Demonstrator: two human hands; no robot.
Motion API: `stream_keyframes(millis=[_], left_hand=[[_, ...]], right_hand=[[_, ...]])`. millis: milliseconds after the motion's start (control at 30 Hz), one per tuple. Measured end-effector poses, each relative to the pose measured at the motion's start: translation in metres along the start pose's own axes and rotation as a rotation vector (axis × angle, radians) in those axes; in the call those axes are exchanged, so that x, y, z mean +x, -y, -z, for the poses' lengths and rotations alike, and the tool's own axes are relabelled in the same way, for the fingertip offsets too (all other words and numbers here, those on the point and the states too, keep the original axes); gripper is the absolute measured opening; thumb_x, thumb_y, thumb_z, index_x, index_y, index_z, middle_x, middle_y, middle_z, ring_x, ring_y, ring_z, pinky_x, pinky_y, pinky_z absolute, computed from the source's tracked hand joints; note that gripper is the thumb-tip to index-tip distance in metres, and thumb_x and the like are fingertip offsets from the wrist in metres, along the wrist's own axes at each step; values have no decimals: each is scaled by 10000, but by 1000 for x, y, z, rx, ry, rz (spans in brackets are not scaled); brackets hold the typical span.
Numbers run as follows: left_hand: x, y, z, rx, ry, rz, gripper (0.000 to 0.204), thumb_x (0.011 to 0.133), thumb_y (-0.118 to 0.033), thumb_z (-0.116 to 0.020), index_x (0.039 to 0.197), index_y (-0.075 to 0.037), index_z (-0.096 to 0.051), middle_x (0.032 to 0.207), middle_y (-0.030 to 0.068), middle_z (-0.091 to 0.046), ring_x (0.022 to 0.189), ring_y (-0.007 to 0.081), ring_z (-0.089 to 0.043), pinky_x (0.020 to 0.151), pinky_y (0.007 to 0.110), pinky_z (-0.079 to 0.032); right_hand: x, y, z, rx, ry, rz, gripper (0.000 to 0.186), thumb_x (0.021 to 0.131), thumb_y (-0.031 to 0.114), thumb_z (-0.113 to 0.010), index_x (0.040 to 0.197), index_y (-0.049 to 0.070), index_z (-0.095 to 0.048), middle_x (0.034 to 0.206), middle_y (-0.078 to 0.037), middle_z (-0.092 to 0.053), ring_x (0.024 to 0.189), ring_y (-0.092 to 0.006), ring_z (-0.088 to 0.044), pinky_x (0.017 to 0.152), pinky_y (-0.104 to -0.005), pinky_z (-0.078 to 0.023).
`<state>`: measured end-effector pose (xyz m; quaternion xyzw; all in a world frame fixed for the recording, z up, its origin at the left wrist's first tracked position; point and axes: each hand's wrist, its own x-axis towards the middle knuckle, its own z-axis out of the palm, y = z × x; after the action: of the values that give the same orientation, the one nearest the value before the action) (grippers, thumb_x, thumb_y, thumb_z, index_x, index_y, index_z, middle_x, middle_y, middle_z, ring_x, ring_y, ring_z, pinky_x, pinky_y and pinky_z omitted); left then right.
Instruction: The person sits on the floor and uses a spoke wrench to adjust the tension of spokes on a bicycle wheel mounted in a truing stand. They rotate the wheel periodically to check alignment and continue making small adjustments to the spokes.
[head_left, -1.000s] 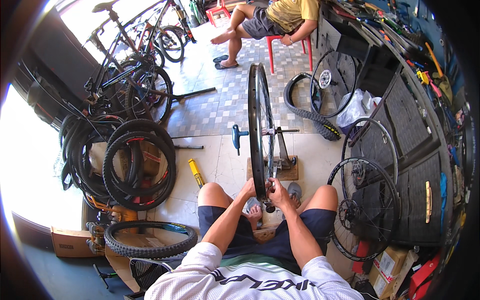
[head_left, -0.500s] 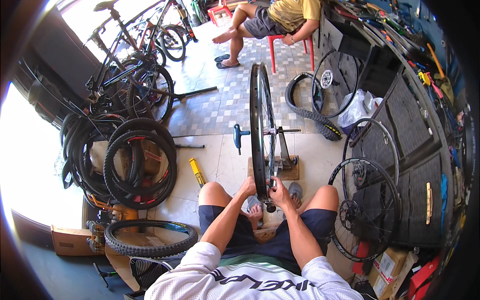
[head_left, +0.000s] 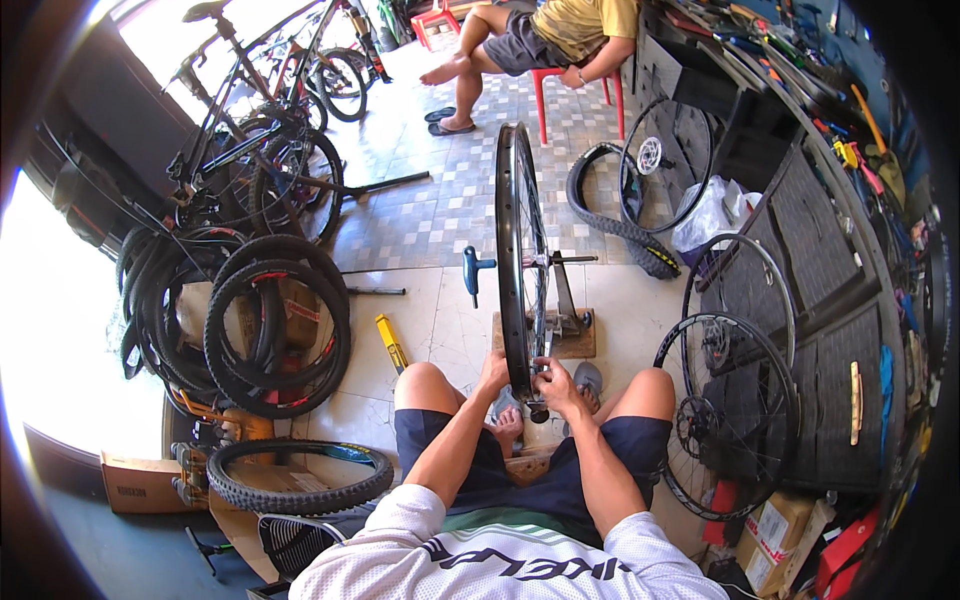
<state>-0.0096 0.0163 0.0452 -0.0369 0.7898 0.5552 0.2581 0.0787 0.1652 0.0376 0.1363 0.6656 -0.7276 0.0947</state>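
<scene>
Wheel (head_left: 512, 262) stands upright before you, seemingly at a close adjusting step. Your left hand (head_left: 493, 371) and right hand (head_left: 556, 385) flank its lower edge, fingers curled, exact hold unclear; the next move likely calls for keeping it steady.

The floor (head_left: 425, 312) is laid in 2 patterns: large pale tiles near, small checkered ones farther off. Clock-wise from mid-view, a red chair (head_left: 541, 105) stands between 12 and 1, a loose tire (head_left: 625, 232) lies at 2, a wooden base (head_left: 582, 346) at 4, a narrow yellow item (head_left: 390, 342) at 8, a dark bar (head_left: 385, 291) at 9, and dark slippers (head_left: 450, 127) near 12.
</scene>
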Motion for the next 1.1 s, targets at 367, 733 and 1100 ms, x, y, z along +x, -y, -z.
stream_keyframes(millis=[367,733,1100], left_hand=[[12,45,-14,-566,182,55,301,863,-210,-675,1089,-11,-661,896,50,-675,771,121,-637,650,278,-516],[11,35,-19,-394,108,-25,156,903,-139,-653,968,2,-639,778,64,-656,668,124,-636,560,267,-517],[-23,-4,9,73,53,-283,238,880,-260,-685,814,-40,-624,686,-30,-529,642,82,-463,554,285,-379]], right_hand=[[5,-13,-7,389,186,-93,263,939,141,-602,1140,-28,-584,937,-23,-654,791,-85,-586,719,-242,-469],[7,3,17,11,-370,185,263,876,254,-711,936,-2,-688,767,-43,-693,678,-99,-598,630,-269,-467],[16,-26,0,-149,-94,-28,374,795,298,-763,990,-16,-706,845,-139,-731,760,-202,-702,692,-315,-522]])
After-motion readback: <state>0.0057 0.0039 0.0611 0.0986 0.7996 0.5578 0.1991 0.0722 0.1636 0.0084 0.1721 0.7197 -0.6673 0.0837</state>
